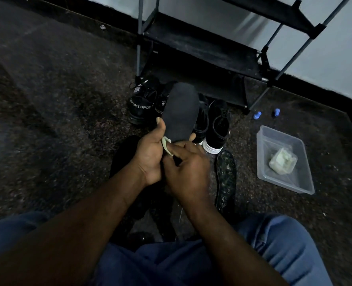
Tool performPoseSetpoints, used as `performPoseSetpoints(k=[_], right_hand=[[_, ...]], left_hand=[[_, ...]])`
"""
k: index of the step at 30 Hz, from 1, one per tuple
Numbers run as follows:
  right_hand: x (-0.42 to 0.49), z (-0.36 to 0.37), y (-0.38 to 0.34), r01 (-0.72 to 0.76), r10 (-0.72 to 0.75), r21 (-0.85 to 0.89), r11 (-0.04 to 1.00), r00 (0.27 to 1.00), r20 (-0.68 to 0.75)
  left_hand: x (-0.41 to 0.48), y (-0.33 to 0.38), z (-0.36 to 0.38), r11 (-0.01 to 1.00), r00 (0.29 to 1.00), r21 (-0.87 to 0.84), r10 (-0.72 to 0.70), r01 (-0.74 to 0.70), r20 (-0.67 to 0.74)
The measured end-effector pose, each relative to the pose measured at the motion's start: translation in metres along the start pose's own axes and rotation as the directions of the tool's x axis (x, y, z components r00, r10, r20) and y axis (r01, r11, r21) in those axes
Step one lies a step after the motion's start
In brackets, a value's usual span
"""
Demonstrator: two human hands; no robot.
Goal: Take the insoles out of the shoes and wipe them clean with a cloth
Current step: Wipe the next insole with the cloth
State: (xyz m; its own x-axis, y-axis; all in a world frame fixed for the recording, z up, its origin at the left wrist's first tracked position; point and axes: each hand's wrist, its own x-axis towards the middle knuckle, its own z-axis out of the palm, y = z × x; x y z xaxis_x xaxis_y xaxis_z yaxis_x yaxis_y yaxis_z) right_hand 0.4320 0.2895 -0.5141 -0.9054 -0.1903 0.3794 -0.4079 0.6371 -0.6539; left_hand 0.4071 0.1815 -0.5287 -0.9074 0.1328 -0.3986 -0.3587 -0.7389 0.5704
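A black insole [180, 112] stands upright in front of me, its heel end gripped by my left hand [150, 153], thumb on its left edge. My right hand [186, 168] pinches a pale cloth [166, 146] against the insole's lower end, between both hands. Behind the insole stand black "SPORT" shoes [141, 104] on the left and black shoes with white soles [218, 126] on the right. A second insole [226, 178] lies flat on the floor to the right of my hands. Another dark insole [123, 155] lies on the floor left of my hands, partly hidden by my arm.
A clear plastic tub [284, 182] with a pale wad inside sits on the floor at right. Two small blue caps [257, 115] lie beyond it. A black shoe rack [201, 50] stands against the wall behind the shoes. The floor is dark speckled stone.
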Motion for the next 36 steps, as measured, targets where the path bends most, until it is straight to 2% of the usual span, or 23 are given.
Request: performPoseSetpoints(k=[2, 4, 8, 12, 15, 19, 21, 23, 24, 26, 28, 29, 33, 36], right_hand=[[0.002, -0.007, 0.009, 0.115, -0.115, -0.212, 0.97, 0.993, 0.012], [0.007, -0.012, 0.016, 0.17, -0.176, -0.356, 0.919, 0.984, 0.014], [0.024, -0.019, 0.027, 0.064, -0.105, -0.46, 0.886, 0.992, -0.064], [0.027, -0.017, 0.026, 0.0, -0.029, -0.332, 0.943, 0.996, -0.081], [0.015, -0.008, 0.015, 0.032, -0.033, -0.174, 0.984, 0.999, -0.006], [0.002, 0.001, 0.002, 0.069, -0.065, -0.046, 0.997, 0.995, 0.073], [0.008, -0.005, 0.003, -0.029, 0.013, 0.159, 0.987, 0.995, 0.102], [0.023, -0.016, 0.008, -0.132, 0.131, 0.289, 0.948, 0.991, 0.023], [0.031, -0.021, 0.012, -0.147, 0.168, 0.271, 0.951, 0.984, -0.055], [0.045, -0.027, 0.02, -0.132, 0.145, 0.096, 0.987, 0.978, -0.152], [0.051, -0.022, 0.023, -0.081, 0.071, -0.097, 0.992, 0.992, -0.1], [0.051, -0.017, 0.023, -0.06, 0.052, -0.138, 0.989, 0.997, -0.061], [0.038, -0.003, 0.015, -0.007, 0.005, -0.114, 0.993, 1.0, -0.018], [0.023, 0.002, 0.008, 0.097, -0.092, -0.1, 0.99, 0.995, 0.044]], left_hand=[[-0.001, -0.001, 0.002, 1.0, 1.0, -0.001, -0.02, 0.02, -0.005], [-0.001, -0.001, 0.003, 1.0, 0.999, 0.008, -0.013, 0.013, -0.034], [-0.003, -0.002, 0.005, 1.0, 0.998, 0.012, 0.02, -0.019, -0.062], [-0.003, -0.003, 0.004, 1.0, 0.999, 0.009, 0.023, -0.022, -0.048], [0.001, -0.005, 0.001, 0.999, 0.998, 0.026, 0.027, -0.025, -0.059], [0.004, -0.004, -0.002, 0.999, 0.999, 0.05, 0.008, -0.006, -0.035], [0.002, 0.002, -0.002, 0.999, 0.999, 0.03, 0.03, -0.029, -0.029], [-0.002, 0.004, 0.002, 0.999, 0.999, 0.02, 0.038, -0.038, -0.016], [-0.002, 0.002, 0.005, 0.999, 0.999, 0.024, 0.043, -0.042, -0.014], [-0.003, 0.0, 0.006, 0.998, 0.998, 0.017, 0.064, -0.064, -0.01], [-0.004, -0.001, 0.006, 0.997, 0.997, 0.006, 0.075, -0.075, -0.009], [-0.004, 0.0, 0.006, 0.997, 0.997, 0.002, 0.076, -0.076, 0.001], [-0.005, 0.005, 0.0, 0.998, 0.998, -0.014, 0.055, -0.054, 0.026], [-0.004, 0.008, -0.004, 0.999, 0.999, -0.027, 0.029, -0.029, 0.032]])
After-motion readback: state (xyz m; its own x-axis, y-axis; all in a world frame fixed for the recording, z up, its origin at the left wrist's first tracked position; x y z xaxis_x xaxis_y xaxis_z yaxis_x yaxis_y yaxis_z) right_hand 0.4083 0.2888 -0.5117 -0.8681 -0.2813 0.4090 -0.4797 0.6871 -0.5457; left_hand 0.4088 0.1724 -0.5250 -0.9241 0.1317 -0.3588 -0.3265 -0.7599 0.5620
